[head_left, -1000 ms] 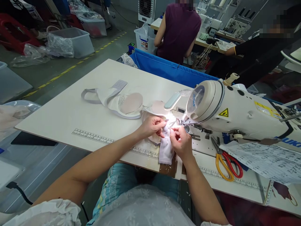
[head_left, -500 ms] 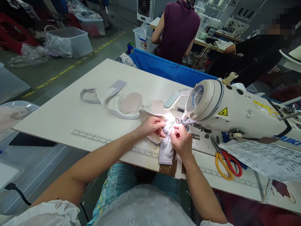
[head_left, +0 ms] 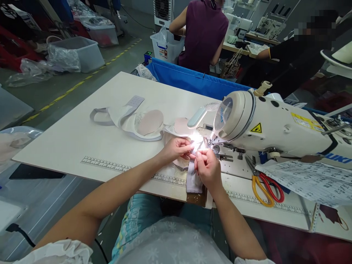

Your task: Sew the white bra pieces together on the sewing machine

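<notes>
So the bra (head_left: 150, 123) lies across the table (head_left: 74, 132), left of the sewing machine (head_left: 264, 126), right end at the left hand (head_left: 174, 150) and right hand (head_left: 208, 167). Scissors (head_left: 256, 185) sit in front of the machine, paper (head_left: 310, 183) just right. Ruler strip (head_left: 104, 163) along the near edge, trough (head_left: 181, 77) behind.

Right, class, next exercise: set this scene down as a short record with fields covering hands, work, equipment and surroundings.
Left hand: fingers pinching pale fabric near the lit needle area
Right hand: fingertips at the same fabric, close beside the left
Work: pale bra with pinkish cups, spread leftward across the table
Machine: white sewing machine, to the right of the fabric
Tools: scissors with one yellow and one red handle, beside a sheet of paper
Markings: ruler strip near the table's front edge
Background: person in a purple top, beyond a blue bin
</notes>
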`<state>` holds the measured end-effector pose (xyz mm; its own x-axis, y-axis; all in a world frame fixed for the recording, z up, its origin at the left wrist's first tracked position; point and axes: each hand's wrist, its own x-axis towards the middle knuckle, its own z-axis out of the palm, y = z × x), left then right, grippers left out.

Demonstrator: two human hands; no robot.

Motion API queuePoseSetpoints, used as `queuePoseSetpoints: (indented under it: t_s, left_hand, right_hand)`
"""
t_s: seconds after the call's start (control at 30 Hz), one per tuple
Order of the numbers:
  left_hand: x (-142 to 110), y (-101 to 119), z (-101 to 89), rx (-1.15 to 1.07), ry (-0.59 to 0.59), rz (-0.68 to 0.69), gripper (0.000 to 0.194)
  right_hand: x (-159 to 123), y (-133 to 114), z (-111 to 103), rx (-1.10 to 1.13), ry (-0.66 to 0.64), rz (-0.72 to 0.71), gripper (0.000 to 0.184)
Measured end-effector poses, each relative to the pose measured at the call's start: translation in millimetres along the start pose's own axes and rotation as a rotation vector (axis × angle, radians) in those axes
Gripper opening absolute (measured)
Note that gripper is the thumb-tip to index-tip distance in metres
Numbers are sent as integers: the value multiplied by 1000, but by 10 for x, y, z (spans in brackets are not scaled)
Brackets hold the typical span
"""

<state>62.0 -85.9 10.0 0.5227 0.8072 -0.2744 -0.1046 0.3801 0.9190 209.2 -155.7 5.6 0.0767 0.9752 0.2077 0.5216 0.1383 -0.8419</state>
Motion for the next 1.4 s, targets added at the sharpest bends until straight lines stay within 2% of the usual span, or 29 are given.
queuePoseSetpoints:
  t_s: [0.07, 0.23, 0.6, 0.9, 1.13, 1.3, 1.4]
  left_hand:
    - [-8, -6, 17, -2, 16, 31, 27]
    - [-12, -48, 48, -7, 45, 91, 29]
    - [-38, -64, 51, -9, 52, 73, 27]
    - [-40, -47, 60, -30, 40, 44, 26]
    - [-37, -15, 73, -45, 47, -3, 28]
    - [-36, -25, 60, -35, 54, -32, 27]
    - [-26, -46, 55, -35, 60, -38, 25]
  right_hand:
    - [-20, -9, 34, 115, -66, 45, 14]
    - [-15, 25, 77, 241, -93, 125, 16]
    - [-18, 26, 71, 305, -108, 191, 17]
    - [-25, 20, 64, 241, -81, 125, 15]
    - [-19, -1, -15, 162, 19, 60, 11]
    - [-132, -159, -197, 347, 37, 6, 9]
    - [-325, -354, -345, 455, 109, -25, 6]
